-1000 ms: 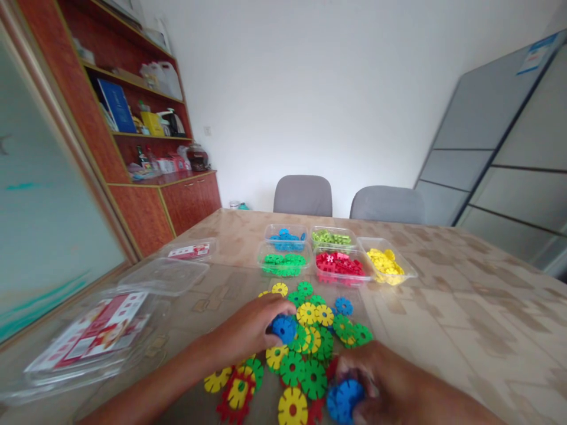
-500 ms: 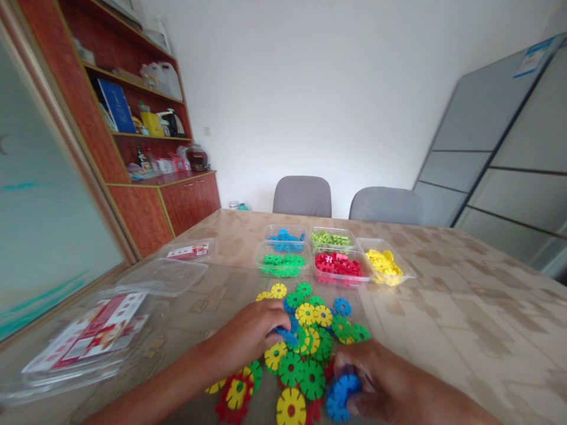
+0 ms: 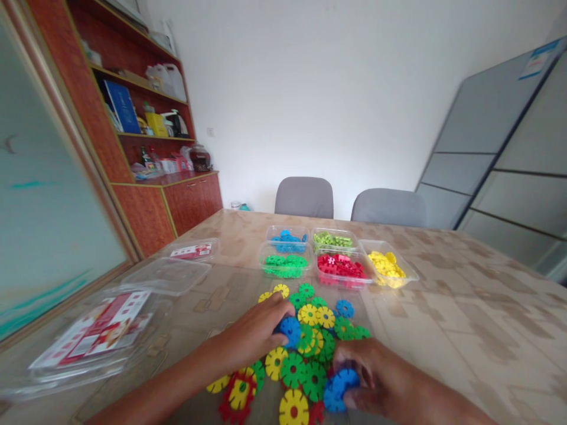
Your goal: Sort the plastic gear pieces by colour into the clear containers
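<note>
Between the thumb and fingers of my left hand is a blue notched disc, held over the pile. My right hand, fingers curled, grips blue notched discs that overlap each other, at the pile's near right side. Around and between both hands lie loose green discs, yellow discs and red pieces, many overlapping. One more blue disc rests at the pile's far right.
Behind the pile stand clear tubs sorted by colour: blue, green, light green, red and yellow. Clear lids and a stack with printed labels lie at left. Two grey chairs stand beyond the table.
The blue disc in my left hand has turned from nearly edge-on to showing its face. My right hand keeps its blue discs, shifted slightly. The whole view has moved a little.
</note>
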Demonstrator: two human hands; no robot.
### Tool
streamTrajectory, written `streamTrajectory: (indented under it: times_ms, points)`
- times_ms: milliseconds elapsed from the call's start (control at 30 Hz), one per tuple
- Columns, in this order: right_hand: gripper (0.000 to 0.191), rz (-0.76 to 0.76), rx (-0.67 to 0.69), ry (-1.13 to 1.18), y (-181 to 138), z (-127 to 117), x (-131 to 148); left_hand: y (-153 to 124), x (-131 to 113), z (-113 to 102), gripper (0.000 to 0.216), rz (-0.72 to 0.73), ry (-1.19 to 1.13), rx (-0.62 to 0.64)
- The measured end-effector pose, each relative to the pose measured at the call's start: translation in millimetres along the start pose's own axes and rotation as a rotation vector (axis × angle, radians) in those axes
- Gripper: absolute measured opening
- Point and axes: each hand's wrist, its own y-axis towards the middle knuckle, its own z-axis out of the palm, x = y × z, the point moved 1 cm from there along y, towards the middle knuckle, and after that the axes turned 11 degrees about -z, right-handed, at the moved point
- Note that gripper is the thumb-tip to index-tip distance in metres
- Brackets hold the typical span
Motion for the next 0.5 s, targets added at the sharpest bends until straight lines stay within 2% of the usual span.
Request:
streamTrajectory:
  times_ms: [133,233,333,500]
  points:
    - [0.014,-0.043,-0.061,0.025,4,1,1,-1,-11,-2,0.022,0.003,-0.082,-0.028]
    - [0.015,-0.096,-0.152,0.021,8,1,4,0,-17,3,0.012,-0.008,-0.243,-0.007]
    - [0.016,-0.174,-0.234,0.061,11,2,6,-2,-20,10,0.014,-0.052,-0.499,0.109]
    - [0.034,-0.236,-0.253,0.288,16,11,0,-6,-25,20,0.023,-0.119,-0.859,0.361]
